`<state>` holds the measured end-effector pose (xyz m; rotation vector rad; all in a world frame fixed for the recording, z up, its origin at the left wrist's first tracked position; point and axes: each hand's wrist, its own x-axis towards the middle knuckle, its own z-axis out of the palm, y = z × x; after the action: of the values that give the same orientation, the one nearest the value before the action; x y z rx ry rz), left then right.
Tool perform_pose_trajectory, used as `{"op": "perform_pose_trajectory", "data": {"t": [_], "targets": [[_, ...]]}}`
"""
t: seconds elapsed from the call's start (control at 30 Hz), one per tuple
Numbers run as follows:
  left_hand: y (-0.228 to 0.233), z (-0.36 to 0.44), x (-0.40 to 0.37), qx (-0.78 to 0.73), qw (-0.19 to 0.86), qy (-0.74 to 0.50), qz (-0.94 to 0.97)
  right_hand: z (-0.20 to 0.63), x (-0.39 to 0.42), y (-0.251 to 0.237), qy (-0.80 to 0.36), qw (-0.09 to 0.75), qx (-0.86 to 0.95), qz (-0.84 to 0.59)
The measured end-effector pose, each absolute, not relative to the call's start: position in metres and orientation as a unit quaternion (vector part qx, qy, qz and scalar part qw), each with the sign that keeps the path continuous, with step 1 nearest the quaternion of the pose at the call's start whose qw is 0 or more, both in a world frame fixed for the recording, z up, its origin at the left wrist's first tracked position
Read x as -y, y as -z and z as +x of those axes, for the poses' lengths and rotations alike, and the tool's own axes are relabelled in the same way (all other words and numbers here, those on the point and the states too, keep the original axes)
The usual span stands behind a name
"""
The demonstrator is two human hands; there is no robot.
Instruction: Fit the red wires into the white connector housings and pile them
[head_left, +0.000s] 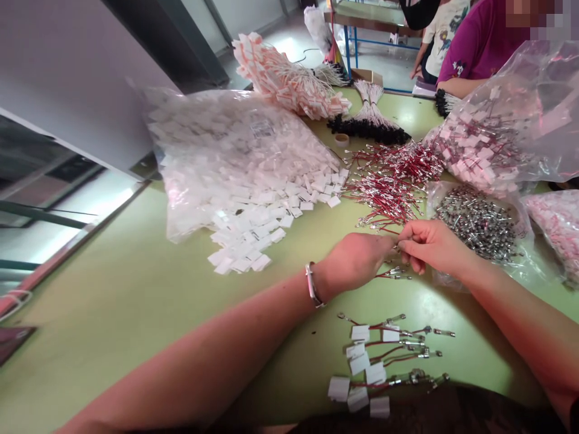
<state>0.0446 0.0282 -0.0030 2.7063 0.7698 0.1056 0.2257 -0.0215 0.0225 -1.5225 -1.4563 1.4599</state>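
Finished tagged wires [389,355] nearest on green worktop [136,289], left hand [357,260] and right hand [429,244] pinching one red wire [394,274], lying left-right.

Pale green worktable [113,301] filled most of the view, daylight glaring off its far end. A white wall panel [67,72] stood at left above a dark glazed opening [40,175]. Beyond, a light grey floor [294,42] and a blue-legged table [362,18].

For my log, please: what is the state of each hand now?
Left hand: closed, pinching a small part against the right; part too small to tell.
Right hand: closed, fingertips pinching the same part.
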Motion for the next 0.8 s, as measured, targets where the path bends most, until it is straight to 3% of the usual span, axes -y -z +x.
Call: {"op": "perform_pose_trajectory", "data": {"t": [0.1,0.17,0.27,0.33,0.4,0.47,0.53,0.63,0.73,0.8], "targets": [[0.004,0.047,-0.03,-0.287,0.166,-0.059,0.942,0.236,0.016,-0.024,-0.47,0.244,0.626,-0.573],[0.007,0.046,-0.032,-0.303,0.172,-0.083,0.934,0.246,0.011,-0.024,-0.327,0.207,0.72,-0.577],[0.011,0.043,-0.033,-0.313,0.196,-0.118,0.922,0.254,0.006,-0.019,-0.105,0.089,0.83,-0.541],[0.013,0.041,-0.032,-0.31,0.21,-0.136,0.917,0.256,0.006,-0.014,-0.025,0.006,0.871,-0.49],[0.014,0.041,-0.029,-0.315,0.225,-0.136,0.912,0.257,0.005,-0.011,0.019,-0.021,0.888,-0.46],[0.013,0.041,-0.028,-0.319,0.248,-0.134,0.905,0.26,0.004,-0.011,0.034,0.018,0.889,-0.457],[0.011,0.042,-0.029,-0.335,0.294,-0.16,0.881,0.262,0.004,-0.014,0.038,0.113,0.874,-0.47],[0.006,0.044,-0.033,-0.378,0.494,-0.194,0.758,0.254,0.012,-0.02,0.067,0.248,0.845,-0.469],[0.001,0.045,-0.034,-0.36,0.724,-0.159,0.566,0.229,0.027,-0.021,0.124,0.24,0.883,-0.383],[-0.001,0.045,-0.032,-0.33,0.785,-0.144,0.504,0.211,0.035,-0.019,0.154,0.185,0.922,-0.304]]}}
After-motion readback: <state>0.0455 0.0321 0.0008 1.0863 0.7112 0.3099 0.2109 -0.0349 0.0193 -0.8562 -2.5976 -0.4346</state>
